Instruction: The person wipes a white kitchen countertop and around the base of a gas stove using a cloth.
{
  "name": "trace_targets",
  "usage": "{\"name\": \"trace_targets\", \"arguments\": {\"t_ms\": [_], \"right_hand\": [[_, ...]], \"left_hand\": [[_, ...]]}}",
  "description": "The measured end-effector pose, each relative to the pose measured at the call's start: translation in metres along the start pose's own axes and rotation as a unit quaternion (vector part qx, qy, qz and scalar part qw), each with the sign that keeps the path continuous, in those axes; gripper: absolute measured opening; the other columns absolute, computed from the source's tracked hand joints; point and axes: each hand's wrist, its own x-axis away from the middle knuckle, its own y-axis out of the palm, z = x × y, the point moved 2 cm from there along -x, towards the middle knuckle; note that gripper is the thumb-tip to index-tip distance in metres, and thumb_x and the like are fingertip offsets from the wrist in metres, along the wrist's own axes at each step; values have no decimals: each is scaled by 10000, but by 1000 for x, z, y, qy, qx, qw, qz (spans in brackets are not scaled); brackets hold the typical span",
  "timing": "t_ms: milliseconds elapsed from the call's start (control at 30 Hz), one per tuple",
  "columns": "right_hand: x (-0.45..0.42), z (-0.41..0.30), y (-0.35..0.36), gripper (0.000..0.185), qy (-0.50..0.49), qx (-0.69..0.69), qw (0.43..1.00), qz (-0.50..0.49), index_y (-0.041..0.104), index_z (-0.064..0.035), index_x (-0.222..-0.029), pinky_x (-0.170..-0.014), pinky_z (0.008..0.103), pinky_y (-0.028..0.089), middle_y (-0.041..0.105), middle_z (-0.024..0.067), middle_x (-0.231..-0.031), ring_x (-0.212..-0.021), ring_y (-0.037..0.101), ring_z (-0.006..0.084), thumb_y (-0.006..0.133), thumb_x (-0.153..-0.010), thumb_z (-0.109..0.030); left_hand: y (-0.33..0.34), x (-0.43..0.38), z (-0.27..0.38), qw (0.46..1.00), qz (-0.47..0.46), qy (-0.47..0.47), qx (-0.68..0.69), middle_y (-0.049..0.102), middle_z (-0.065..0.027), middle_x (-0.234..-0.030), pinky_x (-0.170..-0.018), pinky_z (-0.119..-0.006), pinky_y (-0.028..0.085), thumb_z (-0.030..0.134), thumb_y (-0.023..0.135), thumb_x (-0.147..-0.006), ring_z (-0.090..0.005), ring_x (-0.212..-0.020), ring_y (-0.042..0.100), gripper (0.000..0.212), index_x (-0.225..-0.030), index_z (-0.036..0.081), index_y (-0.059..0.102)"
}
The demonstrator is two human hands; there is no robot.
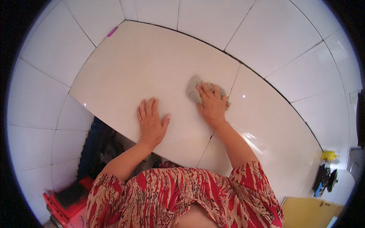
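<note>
A pale tiled countertop spreads before me. My left hand lies palm down on it near the front edge, fingers apart, holding nothing. Farther right, beside a dark joint between two tiles, my right hand presses on a crumpled grey-green cloth. Part of the cloth sticks out beyond the fingertips on the left, and a small red spot shows at its right edge. The palm hides the rest of it.
White wall tiles border the counter's back and left side. A purple strip is at the back left corner. A yellow item and a dark pan-like object stand far right. Lower left is a red plastic object; a yellowish panel is lower right.
</note>
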Motion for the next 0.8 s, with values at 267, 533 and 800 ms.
{"name": "trace_targets", "arguments": {"t_ms": [267, 533, 800], "right_hand": [[126, -33, -23, 738, -151, -118, 974, -118, 466, -247, -1414, -926, 568, 338, 361, -6, -1522, -1375, 328, 287, 748, -733, -218], [138, -34, -11, 752, -132, -135, 977, -97, 465, -243, -1416, -894, 566, 338, 364, 6, -1525, -1387, 318, 293, 748, -719, -203], [57, -17, 17, 641, -10, -54, 996, -72, 475, -221, -1396, -903, 585, 341, 371, 1, -1512, -1379, 325, 311, 703, -799, -262]], "left_hand": [[10, 19, -11, 978, 135, -10, 159, 392, -198, -1449, -1147, -507, 191, 224, 589, -930, -388, -1368, 316, 610, -1434, -15, 341], [-34, -6, -105, 986, 152, -39, 48, 396, -195, -1453, -1147, -467, 236, 165, 583, -935, -372, -1357, 341, 552, -1419, -13, 384], [-4, 1, -84, 988, 40, -87, -123, 322, -206, -1495, -1158, -501, 181, 329, 488, -989, -375, -1402, 250, 598, -1430, -48, 341]]}}
